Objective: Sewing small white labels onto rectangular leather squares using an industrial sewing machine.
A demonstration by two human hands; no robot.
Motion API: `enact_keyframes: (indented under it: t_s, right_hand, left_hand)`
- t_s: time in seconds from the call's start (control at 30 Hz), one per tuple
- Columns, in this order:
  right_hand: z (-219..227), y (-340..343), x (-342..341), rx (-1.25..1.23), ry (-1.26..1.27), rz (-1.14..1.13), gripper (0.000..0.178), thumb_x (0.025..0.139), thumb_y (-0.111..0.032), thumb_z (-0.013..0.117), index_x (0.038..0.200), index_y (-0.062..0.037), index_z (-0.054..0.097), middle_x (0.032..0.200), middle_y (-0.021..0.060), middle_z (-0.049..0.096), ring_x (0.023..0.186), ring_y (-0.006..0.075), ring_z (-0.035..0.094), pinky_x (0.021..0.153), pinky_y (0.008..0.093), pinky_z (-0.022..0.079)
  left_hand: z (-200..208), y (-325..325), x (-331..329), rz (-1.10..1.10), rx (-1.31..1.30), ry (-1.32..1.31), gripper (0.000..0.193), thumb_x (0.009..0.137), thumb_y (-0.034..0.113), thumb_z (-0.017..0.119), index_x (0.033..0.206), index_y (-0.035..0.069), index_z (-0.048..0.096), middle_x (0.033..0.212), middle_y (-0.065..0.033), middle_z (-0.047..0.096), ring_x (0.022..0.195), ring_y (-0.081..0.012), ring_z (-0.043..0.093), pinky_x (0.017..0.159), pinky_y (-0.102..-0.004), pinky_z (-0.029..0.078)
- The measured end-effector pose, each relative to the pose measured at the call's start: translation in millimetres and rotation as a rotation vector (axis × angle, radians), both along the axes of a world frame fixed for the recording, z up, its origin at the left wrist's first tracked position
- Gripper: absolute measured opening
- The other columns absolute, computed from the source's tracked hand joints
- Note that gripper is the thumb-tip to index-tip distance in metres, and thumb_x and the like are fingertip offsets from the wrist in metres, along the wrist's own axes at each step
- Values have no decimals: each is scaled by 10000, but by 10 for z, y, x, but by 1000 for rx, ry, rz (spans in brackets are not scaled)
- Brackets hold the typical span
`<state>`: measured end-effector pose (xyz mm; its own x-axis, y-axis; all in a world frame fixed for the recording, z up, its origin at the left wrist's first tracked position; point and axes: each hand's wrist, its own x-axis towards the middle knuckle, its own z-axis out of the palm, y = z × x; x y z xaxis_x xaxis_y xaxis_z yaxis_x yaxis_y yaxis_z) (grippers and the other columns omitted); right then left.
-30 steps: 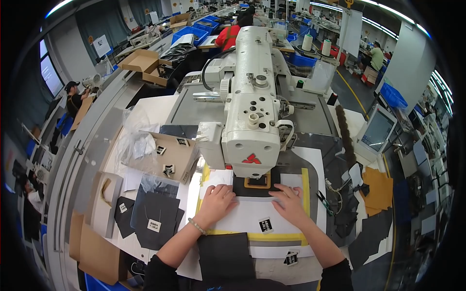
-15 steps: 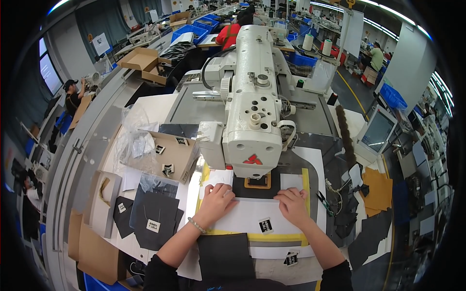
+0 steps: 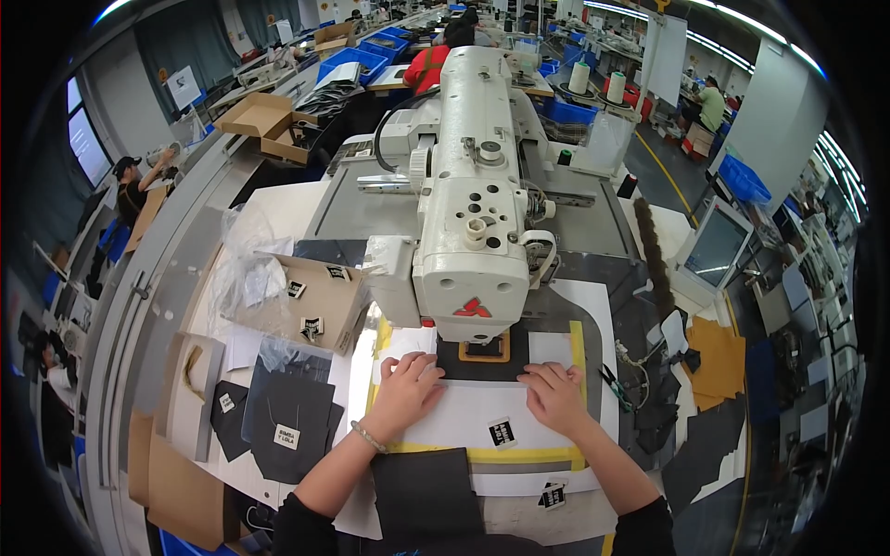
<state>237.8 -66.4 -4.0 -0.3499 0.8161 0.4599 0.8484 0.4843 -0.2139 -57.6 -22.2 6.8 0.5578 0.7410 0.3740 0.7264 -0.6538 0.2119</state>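
A white industrial sewing machine (image 3: 473, 222) stands in front of me, its head over a black fabric piece (image 3: 482, 369) with an orange-brown frame (image 3: 502, 352) on it. The piece lies on a white sheet (image 3: 454, 414) edged with yellow tape. My left hand (image 3: 406, 394) rests at the piece's left edge, fingers laid out and slightly bent. At its right edge my right hand (image 3: 554, 394) lies the same way, fingertips down. Neither hand visibly grips anything. A black-and-white label (image 3: 502, 433) lies on the sheet between my forearms, and a plain black piece (image 3: 426, 496) is nearer to me.
Left of the machine sit a cardboard tray (image 3: 320, 301) with several labels and black pieces (image 3: 289, 408), one bearing a label. Green-handled snips (image 3: 616, 387), orange scraps (image 3: 716, 361) and a screen (image 3: 718, 243) stand or lie on the right. Other people work in the background.
The whole picture has shifted slightly left. Both hands keep nearly the same places at the black piece's edges; nothing has been taken up or let go.
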Motion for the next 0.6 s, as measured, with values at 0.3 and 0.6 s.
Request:
enact_keyframes:
  t_s: [0.3, 0.6]
  right_hand:
    - [14, 12, -30, 12, -25, 15, 290, 732, -102, 680, 1016, -163, 666, 1092, -40, 629, 1003, 156, 551, 834, 396, 294]
    - [45, 11, -31, 16, -19, 37, 294, 717, -95, 677, 1001, -170, 671, 1081, -48, 638, 993, 161, 559, 812, 390, 305]
  left_hand:
    - [39, 3, -44, 15, -13, 4, 268, 819, 270, 691, 1046, 133, 653, 1263, -57, 541, 1215, -237, 465, 945, -452, 324]
    - [38, 0, -50, 14, -40, -30, 248, 822, 266, 700, 1020, 124, 657, 1228, -57, 544, 1184, -238, 472, 938, -446, 330]
